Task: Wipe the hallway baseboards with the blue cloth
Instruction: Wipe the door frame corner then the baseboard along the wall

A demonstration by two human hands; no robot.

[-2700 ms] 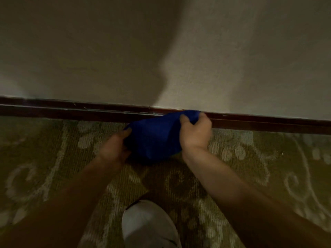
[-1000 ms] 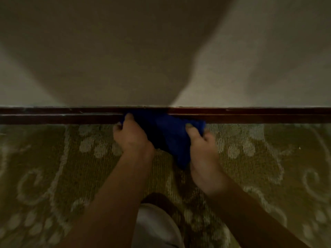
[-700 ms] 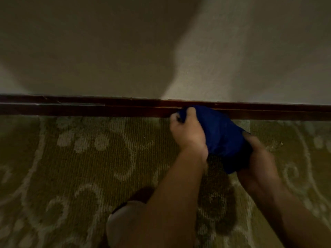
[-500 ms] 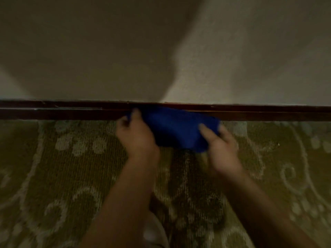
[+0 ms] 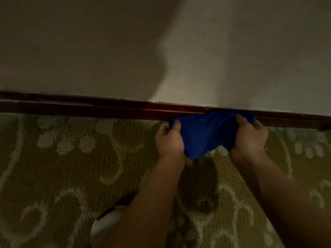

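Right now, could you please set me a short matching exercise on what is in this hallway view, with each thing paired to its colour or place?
Column one:
1. cloth
2. baseboard
3. carpet
4. shoe

Column two:
A. pale, at the bottom edge beside the left forearm
B. olive green with a light swirling pattern
C. bright blue, gripped by the left hand and the right hand
D. dark reddish brown, running along the foot of the wall

Pairs: 1-C, 2-D, 3-B, 4-A

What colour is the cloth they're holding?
Blue. The cloth shows best in the head view, against the dark baseboard.
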